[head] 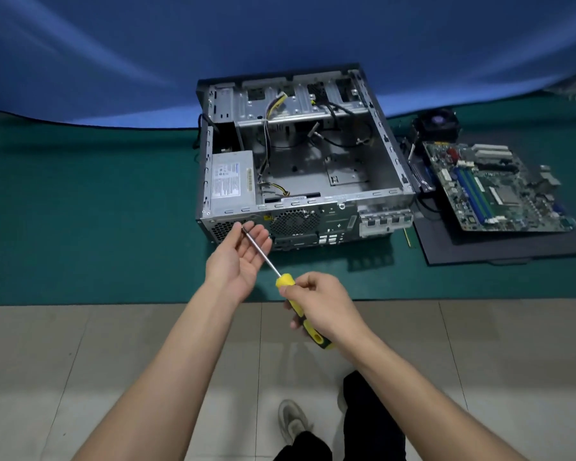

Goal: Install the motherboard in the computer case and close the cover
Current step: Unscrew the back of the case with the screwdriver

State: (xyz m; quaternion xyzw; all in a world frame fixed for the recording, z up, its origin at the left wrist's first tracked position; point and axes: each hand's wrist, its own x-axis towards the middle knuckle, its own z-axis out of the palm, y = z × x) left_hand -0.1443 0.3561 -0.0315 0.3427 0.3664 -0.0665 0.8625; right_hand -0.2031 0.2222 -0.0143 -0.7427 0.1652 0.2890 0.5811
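The right hand (323, 301) gripped the screwdriver (290, 287); the left hand (243, 252) lay spread under its tip. The board (492, 184) lay right of the open case (300, 154), nearer the right hand.

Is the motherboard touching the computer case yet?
Apart. The head view shows the motherboard lying on a black panel right of the computer case, with other parts visible between them.

One head-worn wide-angle view looks forward and steeply down; forearms rise from the bottom edge; the green mat (80, 211) lies near ahead; its edges bow, perhaps from lens distortion.
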